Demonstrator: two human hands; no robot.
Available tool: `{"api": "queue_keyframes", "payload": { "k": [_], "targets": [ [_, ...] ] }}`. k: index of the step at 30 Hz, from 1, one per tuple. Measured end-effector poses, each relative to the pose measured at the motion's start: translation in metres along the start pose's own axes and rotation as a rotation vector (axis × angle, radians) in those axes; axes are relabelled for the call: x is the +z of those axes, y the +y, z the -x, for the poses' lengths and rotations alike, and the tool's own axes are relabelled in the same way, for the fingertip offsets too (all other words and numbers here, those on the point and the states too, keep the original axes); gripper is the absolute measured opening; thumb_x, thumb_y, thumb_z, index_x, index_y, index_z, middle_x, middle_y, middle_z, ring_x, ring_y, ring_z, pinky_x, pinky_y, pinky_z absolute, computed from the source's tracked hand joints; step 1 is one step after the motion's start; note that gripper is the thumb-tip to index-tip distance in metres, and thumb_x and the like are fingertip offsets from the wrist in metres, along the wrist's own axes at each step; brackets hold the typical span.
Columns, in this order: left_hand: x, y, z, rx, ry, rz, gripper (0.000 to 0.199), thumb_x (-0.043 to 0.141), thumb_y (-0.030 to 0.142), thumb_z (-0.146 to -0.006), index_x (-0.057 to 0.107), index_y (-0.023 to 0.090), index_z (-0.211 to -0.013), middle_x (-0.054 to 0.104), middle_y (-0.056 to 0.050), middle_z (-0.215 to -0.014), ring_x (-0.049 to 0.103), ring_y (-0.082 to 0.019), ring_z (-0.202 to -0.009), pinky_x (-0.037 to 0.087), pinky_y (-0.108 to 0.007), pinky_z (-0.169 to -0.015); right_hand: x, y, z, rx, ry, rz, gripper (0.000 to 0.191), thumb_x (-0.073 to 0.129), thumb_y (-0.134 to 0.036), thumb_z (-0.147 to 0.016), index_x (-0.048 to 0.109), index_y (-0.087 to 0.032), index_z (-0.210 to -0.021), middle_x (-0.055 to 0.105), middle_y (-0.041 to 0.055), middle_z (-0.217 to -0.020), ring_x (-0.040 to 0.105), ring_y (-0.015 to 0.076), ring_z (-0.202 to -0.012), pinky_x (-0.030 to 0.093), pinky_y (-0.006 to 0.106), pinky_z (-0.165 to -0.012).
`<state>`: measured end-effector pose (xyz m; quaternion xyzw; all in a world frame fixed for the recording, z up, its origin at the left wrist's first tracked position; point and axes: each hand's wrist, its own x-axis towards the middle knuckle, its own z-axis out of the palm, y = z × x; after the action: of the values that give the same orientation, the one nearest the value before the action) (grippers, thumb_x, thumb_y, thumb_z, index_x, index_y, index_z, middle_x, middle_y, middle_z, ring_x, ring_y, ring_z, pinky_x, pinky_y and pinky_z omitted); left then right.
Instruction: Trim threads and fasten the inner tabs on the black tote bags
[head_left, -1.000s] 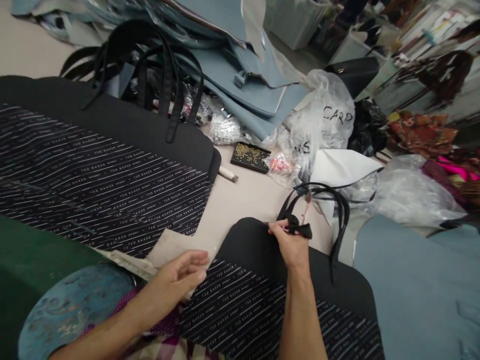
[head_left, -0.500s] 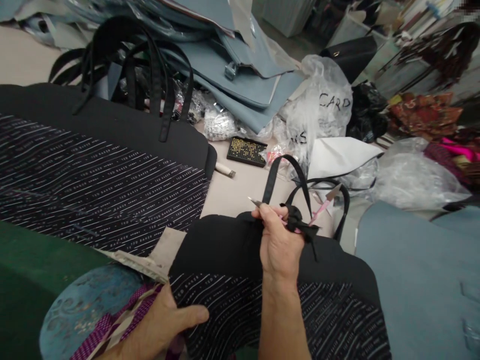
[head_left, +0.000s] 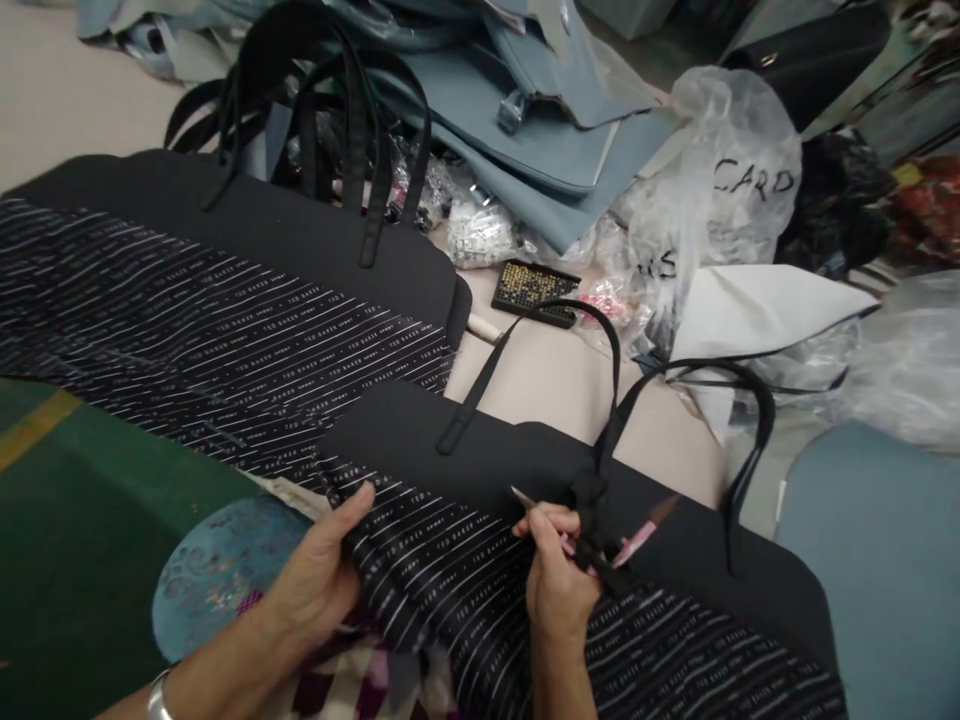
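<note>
A black tote bag panel point(head_left: 510, 450) with printed, white-striped lining point(head_left: 465, 560) lies in front of me. My left hand point(head_left: 319, 570) grips the lining at its left edge, thumb on top and fingers mostly hidden behind the cloth. In my right hand point(head_left: 559, 575) is a pink-handled pointed tool point(head_left: 637, 540), its metal tip facing left over the bag near the seam. Black strip or cloth point(head_left: 592, 500) is wound round the tool; its exact kind is unclear. Two black handles point(head_left: 615, 350) rise from the bag's upper edge.
More striped bag pieces point(head_left: 225, 320) with black handles lie at left. Behind are a black tray of small gold pieces point(head_left: 536, 290), a plastic bag marked CARD point(head_left: 720, 170) and blue-grey sheets point(head_left: 525, 130). A blue round stool point(head_left: 225, 570) stands below left.
My right hand with the tool has moved down from the handles toward the lining seam. The bag lies flatter, showing more of its upper edge. My left hand has shifted up. The view has turned.
</note>
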<state>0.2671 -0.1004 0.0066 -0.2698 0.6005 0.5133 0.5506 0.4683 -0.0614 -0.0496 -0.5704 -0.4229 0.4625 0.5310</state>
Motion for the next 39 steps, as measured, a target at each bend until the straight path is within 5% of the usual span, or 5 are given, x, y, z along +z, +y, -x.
{"api": "queue_keyframes", "payload": {
  "k": [4,9,21,39],
  "targets": [
    [0.012,-0.033,0.001,0.033,-0.125,0.007,0.048,0.077,0.010,-0.070,0.069,0.016,-0.117,0.078,-0.006,-0.101,0.073,-0.026,-0.098,0.059,-0.036,-0.092,0.001,0.009,0.012,-0.058,0.003,0.077,0.017,0.071,-0.018,-0.083,0.061,-0.020,-0.069,0.067,-0.0031,-0.063,0.064,0.0164,-0.064,0.053,0.035,-0.070],
    [0.025,-0.051,-0.005,-0.083,-0.200,-0.101,0.015,0.074,0.018,-0.080,0.075,0.006,-0.090,0.078,-0.014,-0.089,0.074,-0.024,-0.078,0.062,-0.033,-0.079,0.001,0.003,0.011,-0.076,-0.033,0.165,0.022,0.068,-0.020,-0.086,0.064,-0.019,-0.065,0.066,-0.0013,-0.064,0.064,0.0159,-0.065,0.053,0.032,-0.070],
    [0.032,-0.045,-0.016,-0.110,-0.090,-0.067,0.018,0.056,0.010,-0.093,0.073,0.004,-0.095,0.078,-0.014,-0.086,0.075,-0.022,-0.078,0.063,-0.033,-0.081,-0.028,-0.001,0.018,-0.087,0.045,0.287,0.015,0.071,-0.018,-0.084,0.066,-0.018,-0.070,0.068,0.0016,-0.069,0.065,0.0169,-0.069,0.055,0.032,-0.066],
    [0.035,-0.043,-0.018,-0.178,-0.094,-0.062,0.026,0.050,0.013,-0.096,0.071,0.002,-0.107,0.078,-0.016,-0.092,0.075,-0.025,-0.089,0.059,-0.038,-0.092,-0.019,0.007,0.029,-0.152,-0.022,0.346,0.014,0.074,-0.011,-0.082,0.066,-0.020,-0.072,0.070,-0.0020,-0.074,0.068,0.0104,-0.064,0.057,0.019,-0.059]
  ]
}}
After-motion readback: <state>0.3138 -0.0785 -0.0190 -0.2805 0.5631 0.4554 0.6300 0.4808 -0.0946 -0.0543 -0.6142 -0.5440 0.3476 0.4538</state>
